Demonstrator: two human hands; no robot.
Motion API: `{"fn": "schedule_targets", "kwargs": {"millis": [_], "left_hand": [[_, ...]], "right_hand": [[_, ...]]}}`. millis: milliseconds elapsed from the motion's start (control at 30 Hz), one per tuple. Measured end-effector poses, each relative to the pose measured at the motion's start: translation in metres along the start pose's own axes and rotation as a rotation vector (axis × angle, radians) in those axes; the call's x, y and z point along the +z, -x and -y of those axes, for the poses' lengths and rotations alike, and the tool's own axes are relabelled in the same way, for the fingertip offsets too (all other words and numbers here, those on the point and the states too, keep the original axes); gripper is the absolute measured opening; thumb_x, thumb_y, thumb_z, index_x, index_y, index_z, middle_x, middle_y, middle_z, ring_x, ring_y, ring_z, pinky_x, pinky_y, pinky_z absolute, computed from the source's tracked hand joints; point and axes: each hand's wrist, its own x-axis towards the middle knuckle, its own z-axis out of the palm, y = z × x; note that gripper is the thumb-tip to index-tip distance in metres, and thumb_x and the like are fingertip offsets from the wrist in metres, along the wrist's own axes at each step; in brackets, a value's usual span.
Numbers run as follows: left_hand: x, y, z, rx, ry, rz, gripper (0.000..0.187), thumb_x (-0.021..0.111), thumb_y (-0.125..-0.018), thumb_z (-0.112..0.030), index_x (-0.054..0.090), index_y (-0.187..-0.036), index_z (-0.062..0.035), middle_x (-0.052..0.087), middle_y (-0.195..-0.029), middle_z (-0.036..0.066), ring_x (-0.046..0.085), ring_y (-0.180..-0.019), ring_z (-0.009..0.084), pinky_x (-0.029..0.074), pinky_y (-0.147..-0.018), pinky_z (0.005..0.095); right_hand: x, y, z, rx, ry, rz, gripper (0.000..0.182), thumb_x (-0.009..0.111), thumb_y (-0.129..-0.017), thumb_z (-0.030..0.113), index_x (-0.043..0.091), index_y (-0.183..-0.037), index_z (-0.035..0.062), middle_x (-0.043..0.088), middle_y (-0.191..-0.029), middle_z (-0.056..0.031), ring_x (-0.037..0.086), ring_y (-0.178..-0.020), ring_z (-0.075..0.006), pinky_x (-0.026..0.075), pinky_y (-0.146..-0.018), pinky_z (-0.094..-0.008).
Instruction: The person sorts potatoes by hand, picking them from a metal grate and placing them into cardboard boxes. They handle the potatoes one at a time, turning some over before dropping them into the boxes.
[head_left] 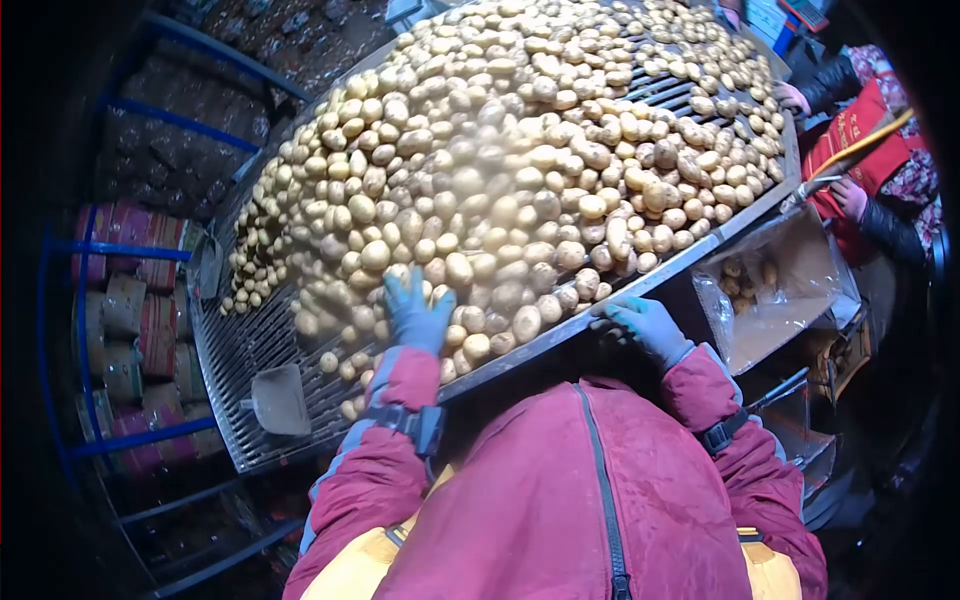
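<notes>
A big heap of potatoes covers most of a slatted metal table. My left hand, in a blue-grey glove, lies on the potatoes near the table's front edge, its fingers spread and pointing into the heap. My right hand, gloved the same way, is at the metal rim to the right, beside the nearest potatoes. Its fingers point left, and their tips are dark and hard to make out. A pale scoop rests on the slats left of my left hand.
An open carton lined with clear plastic holds some potatoes at the right. Beyond it stands a co-worker in a red apron, hands near the table's edge. Blue metal rails and stacked boxes are at the left.
</notes>
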Motion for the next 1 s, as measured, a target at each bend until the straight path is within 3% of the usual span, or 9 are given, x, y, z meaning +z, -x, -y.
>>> {"fn": "schedule_targets", "kwargs": {"millis": [100,167,333,433,700,833,867,967,1000], "left_hand": [[-0.015,-0.020,-0.060,-0.047,-0.163,0.223,0.087,0.065,-0.085,-0.063,0.043,-0.154,-0.0140,0.031,-0.161,0.025,0.014,-0.152,0.0454,0.010,-0.120,0.0658],[-0.008,-0.024,-0.069,0.033,-0.116,0.139,0.088,0.065,-0.085,-0.061,0.038,-0.156,-0.0159,0.036,-0.160,0.019,0.019,-0.153,0.0402,0.003,-0.120,0.0659],[-0.031,-0.025,-0.068,0.271,0.390,0.273,0.071,0.072,-0.088,-0.040,0.049,-0.150,-0.0137,0.046,-0.154,0.018,0.037,-0.145,0.0367,0.020,-0.123,0.0518],[-0.048,-0.029,-0.065,0.261,0.298,0.125,0.064,0.073,-0.088,-0.034,0.053,-0.146,-0.0137,0.046,-0.153,0.017,0.036,-0.145,0.0373,0.026,-0.121,0.0476],[-0.029,0.002,-0.035,0.423,0.134,0.193,0.057,0.070,-0.086,-0.036,0.059,-0.139,-0.0187,0.048,-0.151,0.013,0.042,-0.140,0.0365,0.026,-0.119,0.0516],[-0.043,0.013,-0.004,0.485,0.043,0.190,0.038,0.067,-0.087,-0.028,0.065,-0.124,-0.0189,0.051,-0.147,0.007,0.046,-0.133,0.0352,0.030,-0.114,0.0537],[-0.048,0.013,0.000,0.468,0.046,0.180,0.032,0.068,-0.086,-0.027,0.068,-0.115,-0.0156,0.055,-0.142,0.009,0.047,-0.131,0.0350,0.031,-0.113,0.0552],[-0.060,0.011,-0.011,0.491,0.078,0.115,0.030,0.071,-0.078,-0.020,0.071,-0.107,-0.0112,0.063,-0.130,0.010,0.055,-0.123,0.0367,0.041,-0.107,0.0526],[-0.053,0.010,-0.022,0.512,0.311,0.097,0.024,0.070,-0.083,-0.020,0.072,-0.104,-0.0102,0.068,-0.115,0.012,0.063,-0.109,0.0357,0.048,-0.100,0.0462]], "right_hand": [[0.042,-0.030,0.009,0.019,0.094,0.095,0.030,0.063,-0.098,0.026,0.073,-0.117,0.0045,0.074,-0.101,-0.0043,0.066,-0.084,-0.0101,0.051,-0.073,-0.0235],[0.064,-0.047,0.013,-0.036,0.174,0.158,0.031,0.063,-0.098,0.027,0.074,-0.117,0.0055,0.074,-0.101,-0.0048,0.066,-0.087,-0.0116,0.052,-0.077,-0.0257],[0.093,-0.067,0.049,-0.093,0.344,0.135,0.028,0.065,-0.095,0.027,0.076,-0.111,0.0061,0.074,-0.106,-0.0066,0.069,-0.093,-0.0130,0.054,-0.085,-0.0290],[0.089,-0.083,0.050,-0.066,-0.010,0.069,0.029,0.067,-0.096,0.021,0.073,-0.112,-0.0020,0.074,-0.106,-0.0075,0.070,-0.092,-0.0149,0.055,-0.085,-0.0271],[0.074,-0.079,0.049,-0.064,0.133,-0.056,0.032,0.071,-0.095,0.023,0.072,-0.115,-0.0019,0.074,-0.103,-0.0050,0.068,-0.090,-0.0111,0.054,-0.080,-0.0249],[0.070,-0.077,0.035,-0.025,0.145,-0.034,0.036,0.072,-0.093,0.025,0.072,-0.118,-0.0013,0.075,-0.105,-0.0059,0.068,-0.092,-0.0115,0.053,-0.083,-0.0264],[0.070,-0.074,0.032,-0.106,0.344,0.008,0.037,0.072,-0.092,0.027,0.073,-0.118,0.0011,0.075,-0.104,-0.0065,0.068,-0.092,-0.0116,0.053,-0.085,-0.0278],[0.066,-0.074,0.006,-0.163,0.325,0.037,0.037,0.072,-0.092,0.028,0.073,-0.116,0.0007,0.075,-0.100,-0.0076,0.068,-0.091,-0.0122,0.053,-0.084,-0.0279],[0.071,-0.070,0.014,-0.096,0.288,0.010,0.036,0.071,-0.092,0.028,0.073,-0.115,0.0004,0.075,-0.101,-0.0077,0.068,-0.092,-0.0123,0.053,-0.084,-0.0277]]}}
